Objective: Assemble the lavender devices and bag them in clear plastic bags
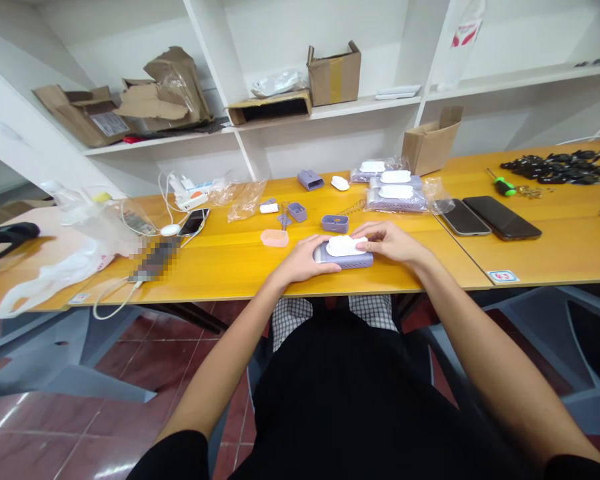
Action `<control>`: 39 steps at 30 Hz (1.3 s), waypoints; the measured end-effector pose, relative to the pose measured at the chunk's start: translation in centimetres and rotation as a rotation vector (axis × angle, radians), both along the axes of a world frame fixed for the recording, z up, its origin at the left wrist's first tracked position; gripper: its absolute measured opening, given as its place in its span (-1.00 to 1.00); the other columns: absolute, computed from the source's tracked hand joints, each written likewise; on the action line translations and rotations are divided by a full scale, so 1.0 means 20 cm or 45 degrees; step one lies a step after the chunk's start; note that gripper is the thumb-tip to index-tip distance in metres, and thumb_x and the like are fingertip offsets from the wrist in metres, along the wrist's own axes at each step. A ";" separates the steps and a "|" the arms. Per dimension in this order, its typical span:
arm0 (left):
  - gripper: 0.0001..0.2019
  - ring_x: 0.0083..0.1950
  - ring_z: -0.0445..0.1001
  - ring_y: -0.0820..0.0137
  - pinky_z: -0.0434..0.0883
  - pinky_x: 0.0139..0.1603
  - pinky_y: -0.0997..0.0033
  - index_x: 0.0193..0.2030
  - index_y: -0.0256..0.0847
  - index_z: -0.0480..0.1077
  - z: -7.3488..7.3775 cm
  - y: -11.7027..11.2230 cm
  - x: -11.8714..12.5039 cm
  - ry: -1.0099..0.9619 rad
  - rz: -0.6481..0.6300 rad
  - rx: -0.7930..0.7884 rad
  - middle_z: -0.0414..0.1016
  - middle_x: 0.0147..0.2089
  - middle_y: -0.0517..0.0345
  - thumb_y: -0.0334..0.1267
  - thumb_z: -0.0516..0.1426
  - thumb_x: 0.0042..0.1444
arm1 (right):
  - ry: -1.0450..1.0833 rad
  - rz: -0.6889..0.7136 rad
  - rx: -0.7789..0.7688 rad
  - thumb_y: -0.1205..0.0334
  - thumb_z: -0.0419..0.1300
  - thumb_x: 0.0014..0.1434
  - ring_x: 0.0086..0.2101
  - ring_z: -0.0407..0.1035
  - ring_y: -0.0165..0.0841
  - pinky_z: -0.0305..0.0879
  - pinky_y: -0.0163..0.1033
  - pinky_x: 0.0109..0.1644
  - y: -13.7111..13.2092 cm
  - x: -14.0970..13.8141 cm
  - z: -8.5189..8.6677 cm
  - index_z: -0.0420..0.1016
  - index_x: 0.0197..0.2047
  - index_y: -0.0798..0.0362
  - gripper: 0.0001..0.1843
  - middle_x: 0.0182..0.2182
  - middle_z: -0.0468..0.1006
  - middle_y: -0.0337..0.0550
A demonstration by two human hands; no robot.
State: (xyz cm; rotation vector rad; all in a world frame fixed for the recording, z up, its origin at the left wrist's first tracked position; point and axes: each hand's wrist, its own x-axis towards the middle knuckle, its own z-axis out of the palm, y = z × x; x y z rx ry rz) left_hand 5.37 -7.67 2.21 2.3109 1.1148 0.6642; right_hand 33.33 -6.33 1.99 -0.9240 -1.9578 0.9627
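Observation:
On the table before me lies a light purple plastic case (353, 261) with small holes along its side. A white oval piece (341, 246) sits on top of it. My left hand (307, 259) is wrapped round the case's left end, thumb along the near side. The fingers of my right hand (387, 241) grip the white piece at its right end; some fingertips are hidden. Just behind stands a small purple open part (335, 223), with another purple part (297, 212) to its left. A pinkish translucent tray (275, 238) lies left of my hands.
Several bagged purple cases with white tops (397, 193) lie at the back right. Two phones (503, 218), a green-black screwdriver (503, 186) and black parts (563, 167) are farther right. Springs (353, 208) lie behind. A plastic bag (75, 233), cables and a power strip (190, 193) occupy the left.

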 end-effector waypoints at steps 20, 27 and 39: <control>-0.28 0.31 0.46 -0.03 0.36 0.37 -0.10 0.31 -0.07 0.42 0.00 0.01 -0.01 -0.015 0.000 0.020 0.50 0.32 -0.04 0.11 0.42 0.04 | 0.016 -0.092 0.211 -0.02 0.44 0.17 -0.05 0.58 -0.06 0.41 0.14 0.19 -0.03 -0.07 0.01 0.72 -0.31 -0.11 -0.81 -0.19 0.74 -0.09; -0.26 0.32 0.47 -0.02 0.35 0.38 -0.09 0.33 -0.04 0.41 -0.02 0.02 -0.02 -0.037 -0.015 0.020 0.50 0.33 -0.01 0.12 0.42 0.04 | -0.029 -0.088 0.142 0.01 0.46 0.14 -0.08 0.59 -0.05 0.41 0.13 0.14 -0.02 -0.04 0.03 0.71 -0.32 -0.10 -0.83 -0.19 0.74 -0.09; -0.30 0.29 0.48 -0.07 0.39 0.33 -0.11 0.27 -0.09 0.44 0.00 0.00 -0.02 0.001 0.040 0.045 0.53 0.28 -0.07 0.13 0.41 0.05 | 0.074 -0.047 0.192 0.01 0.44 0.17 -0.02 0.57 -0.06 0.39 0.15 0.21 -0.04 -0.14 0.01 0.68 -0.29 -0.07 -0.81 -0.10 0.71 -0.05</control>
